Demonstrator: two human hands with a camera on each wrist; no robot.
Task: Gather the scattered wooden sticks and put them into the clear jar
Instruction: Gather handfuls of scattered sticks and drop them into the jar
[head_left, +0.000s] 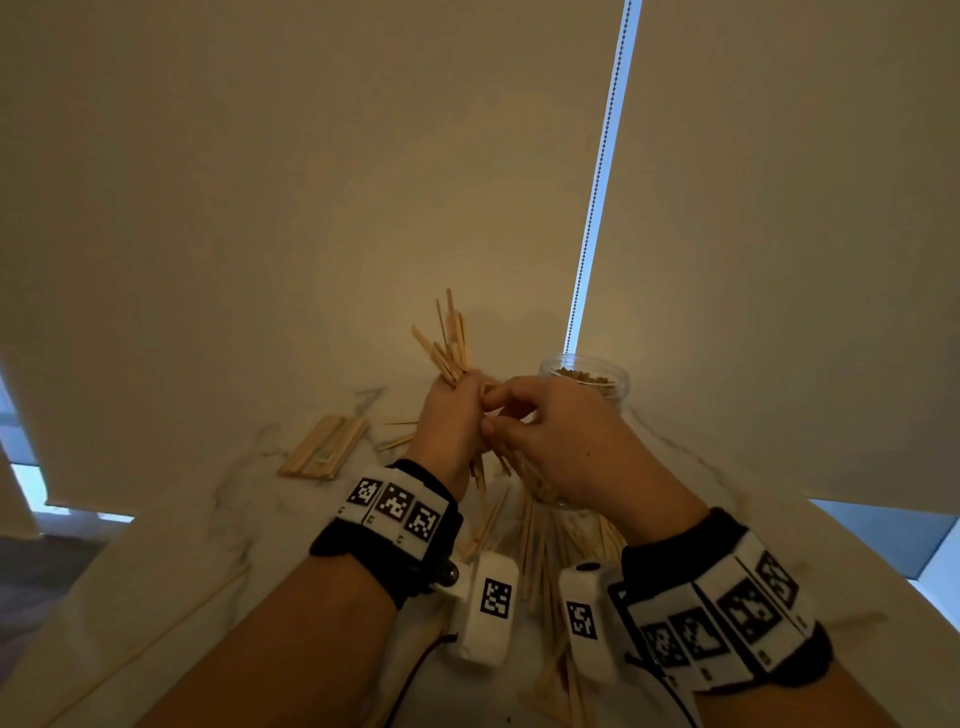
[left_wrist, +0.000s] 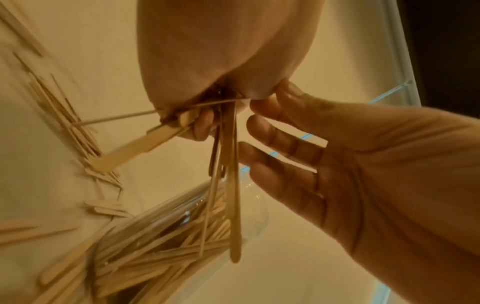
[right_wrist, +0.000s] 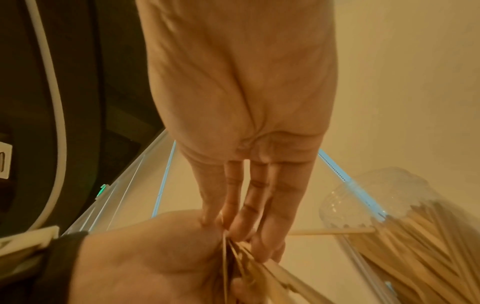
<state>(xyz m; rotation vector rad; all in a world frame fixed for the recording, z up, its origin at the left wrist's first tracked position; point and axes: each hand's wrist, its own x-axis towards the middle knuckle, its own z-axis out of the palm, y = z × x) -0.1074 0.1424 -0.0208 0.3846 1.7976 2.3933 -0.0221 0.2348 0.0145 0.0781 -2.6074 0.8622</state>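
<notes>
Above the marble-patterned tabletop (head_left: 171, 551), left hand (head_left: 448, 427) fisted round a bundle of wooden sticks (head_left: 451, 343); stick ends fan up past the knuckles and hang below the fist. Right hand (head_left: 563, 441) close against it, fingers mostly straight, fingertips (right_wrist: 270, 246) touching the bundle where it leaves the left fist. From the head view the thumb and forefinger look bent toward the sticks; cannot tell whether they pinch any.

Clear jar (head_left: 587, 376) just behind the right hand, upright, open-mouthed, already packed with sticks. Left wrist view shows the hanging sticks in front of the jar wall (left_wrist: 254, 207).

Loose sticks (head_left: 540, 551) lie scattered on the tabletop under and between the wrists. 1 flat packet of sticks (head_left: 324, 447) lies to the left, well apart from the jar. 1 long thin skewer (head_left: 150, 644) lies near the left table edge.

Both wrists wear black bands with white marker blocks (head_left: 397, 504). Pale roller blind (head_left: 311, 182) behind, bead chain (head_left: 597, 176) hanging down toward the jar.
</notes>
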